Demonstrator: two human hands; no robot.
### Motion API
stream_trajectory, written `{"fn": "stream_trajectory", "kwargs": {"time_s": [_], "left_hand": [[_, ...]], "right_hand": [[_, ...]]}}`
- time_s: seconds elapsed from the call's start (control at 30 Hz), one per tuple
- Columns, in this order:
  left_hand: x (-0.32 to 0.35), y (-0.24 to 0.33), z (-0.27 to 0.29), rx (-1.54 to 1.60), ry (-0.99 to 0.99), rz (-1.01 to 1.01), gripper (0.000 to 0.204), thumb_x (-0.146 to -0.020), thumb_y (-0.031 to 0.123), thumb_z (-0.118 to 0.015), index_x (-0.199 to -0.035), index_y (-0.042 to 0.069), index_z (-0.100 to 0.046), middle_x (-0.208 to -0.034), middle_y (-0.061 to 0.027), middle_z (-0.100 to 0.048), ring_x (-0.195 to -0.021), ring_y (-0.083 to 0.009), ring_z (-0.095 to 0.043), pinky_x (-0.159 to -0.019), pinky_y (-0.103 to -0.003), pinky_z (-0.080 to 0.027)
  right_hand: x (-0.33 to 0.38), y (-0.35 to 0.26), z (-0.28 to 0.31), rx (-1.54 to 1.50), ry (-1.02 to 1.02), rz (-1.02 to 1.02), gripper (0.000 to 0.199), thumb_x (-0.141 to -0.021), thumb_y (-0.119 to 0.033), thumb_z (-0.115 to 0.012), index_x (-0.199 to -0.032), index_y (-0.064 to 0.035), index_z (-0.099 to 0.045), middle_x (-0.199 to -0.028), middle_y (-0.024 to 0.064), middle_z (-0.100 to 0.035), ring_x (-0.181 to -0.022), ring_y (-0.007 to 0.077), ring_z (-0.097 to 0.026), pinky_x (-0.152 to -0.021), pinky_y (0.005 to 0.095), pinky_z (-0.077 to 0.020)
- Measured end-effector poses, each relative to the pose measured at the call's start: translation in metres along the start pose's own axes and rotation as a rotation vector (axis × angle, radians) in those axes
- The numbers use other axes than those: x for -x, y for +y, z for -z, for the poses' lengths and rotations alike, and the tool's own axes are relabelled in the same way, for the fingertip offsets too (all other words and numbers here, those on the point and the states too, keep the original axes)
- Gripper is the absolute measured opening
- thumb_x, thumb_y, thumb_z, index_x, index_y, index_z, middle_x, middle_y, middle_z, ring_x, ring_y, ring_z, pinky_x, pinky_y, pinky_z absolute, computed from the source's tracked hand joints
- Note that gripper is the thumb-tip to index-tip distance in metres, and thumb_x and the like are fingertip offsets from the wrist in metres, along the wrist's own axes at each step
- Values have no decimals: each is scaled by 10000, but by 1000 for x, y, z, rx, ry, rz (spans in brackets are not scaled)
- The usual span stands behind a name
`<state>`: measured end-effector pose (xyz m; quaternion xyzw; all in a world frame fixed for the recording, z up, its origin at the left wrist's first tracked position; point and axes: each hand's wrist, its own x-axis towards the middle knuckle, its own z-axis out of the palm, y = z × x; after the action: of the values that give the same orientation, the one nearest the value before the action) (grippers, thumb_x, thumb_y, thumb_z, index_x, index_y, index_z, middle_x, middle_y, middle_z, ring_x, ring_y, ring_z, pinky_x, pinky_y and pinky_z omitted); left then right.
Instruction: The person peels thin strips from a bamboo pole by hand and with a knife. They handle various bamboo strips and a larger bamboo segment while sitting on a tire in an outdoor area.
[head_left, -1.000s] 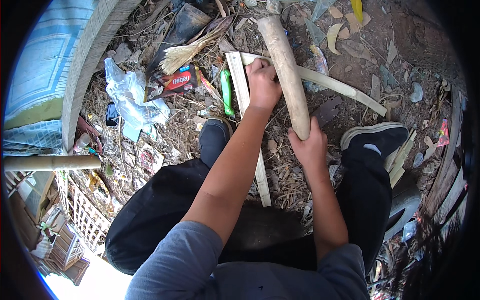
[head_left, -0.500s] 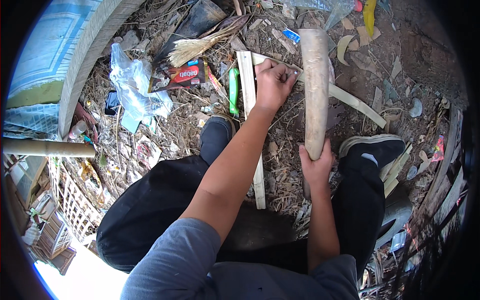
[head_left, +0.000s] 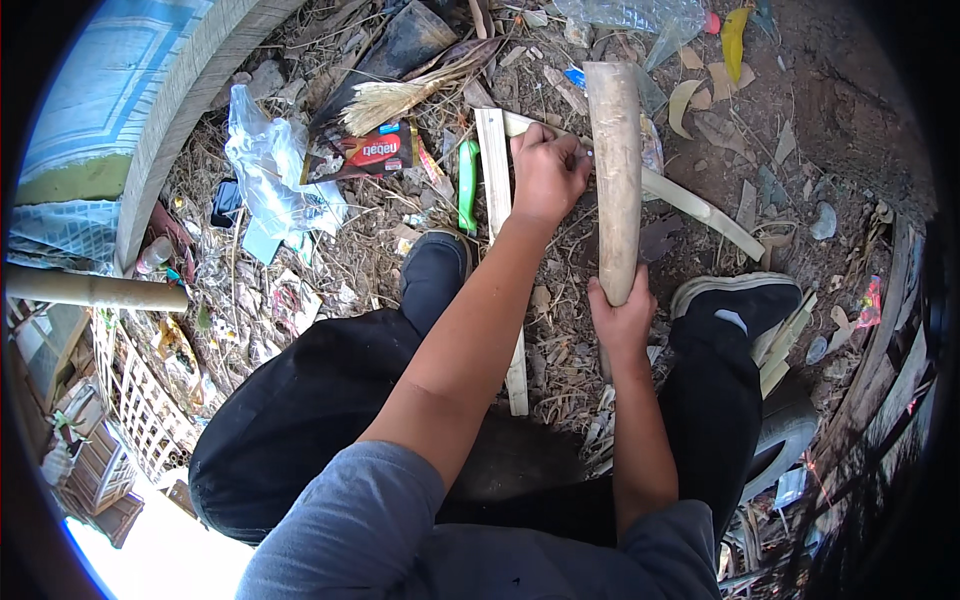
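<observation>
My left hand (head_left: 545,172) is closed in a pinch over a pale bamboo slat (head_left: 705,212) that slants down to the right. At its fingertips shows a tiny bright round end, nail-like but too small to be sure of. A second bamboo slat (head_left: 494,165) runs lengthwise beneath my left forearm, its far end by the first slat's left end. My right hand (head_left: 624,310) grips a thick wooden club (head_left: 617,180) near its narrow end. The club's broad end points away from me, just right of my left fingertips, and covers part of the slanting slat.
Left of the slats lie a green-handled tool (head_left: 467,185), a red and brown wrapper (head_left: 370,152) and a clear plastic bag (head_left: 275,165). My shoes (head_left: 436,268) flank the work. A bamboo pole (head_left: 95,290) and woven bamboo lattice (head_left: 145,395) stand at left. Litter covers the ground.
The club and my right hand have shifted slightly left and toward my left fingertips. My left hand keeps its pinch almost in place. The view has moved a little.
</observation>
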<state>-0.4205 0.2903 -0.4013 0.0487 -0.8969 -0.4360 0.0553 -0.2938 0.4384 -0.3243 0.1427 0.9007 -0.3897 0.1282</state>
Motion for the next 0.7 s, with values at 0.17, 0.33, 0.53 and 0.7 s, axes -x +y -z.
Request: {"fn": "stream_trajectory", "kwargs": {"time_s": [0.17,0.33,0.53,0.7], "left_hand": [[2,-8,0,-17,-5,-26,185,-695,222,-791,-700,74,-681,-624,-16,-549,-780,-225,-529,-787,-380,-360],[3,-8,-4,-26,20,-39,96,-653,112,-759,-673,82,-670,-636,-48,-573,-777,-244,-545,-782,-395,-383],[7,-7,-1,-14,-21,-40,129,-668,138,-778,-675,83,-662,-639,-42,-552,-792,-240,-540,-803,-389,-375],[2,-5,0,-7,-11,-50,174,-684,155,-806,-674,82,-649,-579,6,-551,-802,-220,-540,-842,-384,-374]], "right_hand": [[-2,-7,2,33,-73,-62,369,-780,-218,-760,-991,-15,-535,-802,266,-665,-790,463,-673,-644,495,-533],[3,-7,1,-40,-71,-82,363,-784,-210,-755,-997,-14,-536,-825,266,-672,-812,457,-681,-658,479,-538],[3,-3,2,-19,-109,-170,387,-792,-197,-760,-1038,6,-541,-826,257,-677,-801,424,-703,-658,443,-545],[10,2,7,-120,68,-5,368,-790,-181,-771,-1012,-1,-539,-823,241,-680,-800,421,-703,-657,447,-543]]}}
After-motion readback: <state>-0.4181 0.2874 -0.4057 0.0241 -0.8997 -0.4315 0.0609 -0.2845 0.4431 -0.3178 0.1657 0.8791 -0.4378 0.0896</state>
